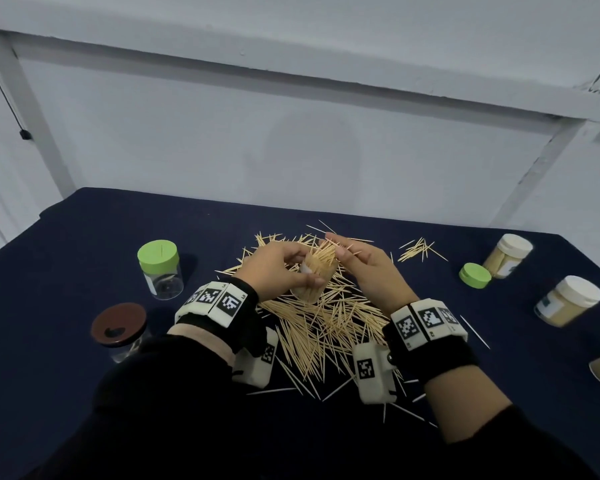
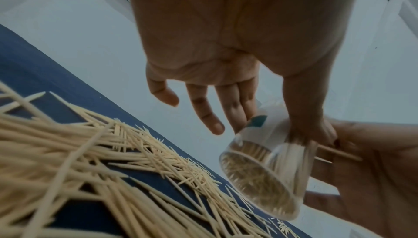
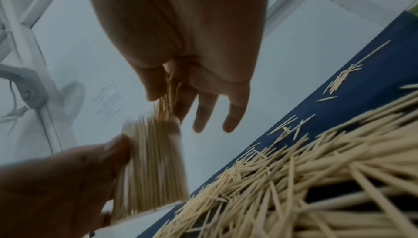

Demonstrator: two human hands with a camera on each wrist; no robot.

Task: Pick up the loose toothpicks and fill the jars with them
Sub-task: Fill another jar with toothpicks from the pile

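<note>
Left hand (image 1: 279, 268) wrapped round an open clear jar (image 1: 315, 275), thumb on the near side, fingers on the far side; jar lifted above the pile and tilted, mouth pointing up and toward the right hand (image 1: 364, 268). Right hand pinching a small bunch of toothpicks between thumb and forefinger, remaining fingers relaxed and extended (right wrist view shows the bunch pointing down into the jar mouth). Bunch axis roughly in line with the jar's long axis, tips at the mouth, touching the sticks already inside. Jar close to packed, sticks standing past the rim. Key relation: jar mouth just left of and below the right fingertips, so the right hand is the feeding hand and the left only steadies.

Outward from the hands: loose toothpick pile (image 1: 329, 327) directly beneath, spread toward the body; small separate cluster (image 1: 417, 249) to the far right; a few strays near the right wrist.

Count:
- jars: 1 in hand, 1 with green lid (image 1: 160, 270), 1 with brown lid (image 1: 118, 329), both on the left and looking near empty
- 2 white-lidded full jars (image 1: 508, 255) on the right, a possible third cut off at the frame edge (cannot tell)
- 1 loose green lid (image 1: 475, 275) on the table (image 1: 84, 230)
</note>
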